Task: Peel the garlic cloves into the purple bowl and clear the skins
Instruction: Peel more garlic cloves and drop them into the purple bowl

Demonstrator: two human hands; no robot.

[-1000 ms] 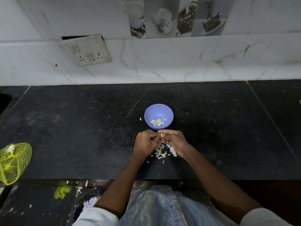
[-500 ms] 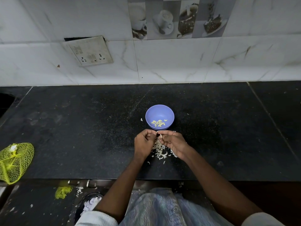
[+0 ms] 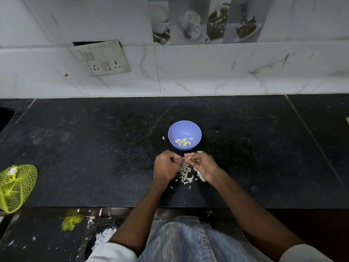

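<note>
The purple bowl (image 3: pixel 184 135) stands on the black counter (image 3: pixel 94 148) and holds several peeled garlic cloves (image 3: pixel 182 142). Just in front of it, my right hand (image 3: pixel 203 165) pinches a small garlic clove (image 3: pixel 188 157) between thumb and fingers. My left hand (image 3: pixel 167 165) is curled close beside it, fingertips at the clove's skin; whether it holds a strip of skin is too small to tell. A pile of white garlic skins (image 3: pixel 187 174) lies on the counter under and between both hands.
A yellow mesh bag (image 3: pixel 16 186) lies at the counter's left front edge. A socket plate (image 3: pixel 102 57) hangs on the tiled wall behind. Below the counter edge are scraps of yellow net (image 3: pixel 71 222) and white skins (image 3: pixel 103 235) on the floor.
Both hands have drawn slightly apart at the clove; the left hand has shifted a little to the left. The bowl and skins stay where they were.
</note>
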